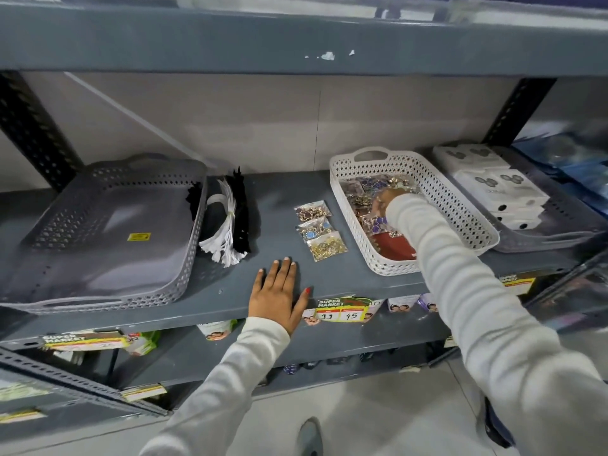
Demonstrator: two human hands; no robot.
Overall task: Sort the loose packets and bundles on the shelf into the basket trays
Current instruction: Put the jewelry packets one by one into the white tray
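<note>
Three clear packets of trinkets [318, 229] lie in a row on the grey shelf [273, 199], between two basket trays. The white basket tray [437, 189] to their right holds several similar packets and a red item. My right hand [386, 198] reaches down into that tray among the packets; its fingers are mostly hidden by the white sleeve. My left hand [279, 296] rests flat, fingers spread, on the shelf's front edge below the loose packets. Bundles of white and black tassels [230, 218] lie beside the empty grey basket tray [108, 225] on the left.
A third grey tray with white boxed items [500, 189] stands at the far right. The upper shelf [296, 37] hangs overhead. Black slotted uprights [33, 130] frame the bay. Price tags [342, 311] hang from the shelf lip, with more stock on the shelf below.
</note>
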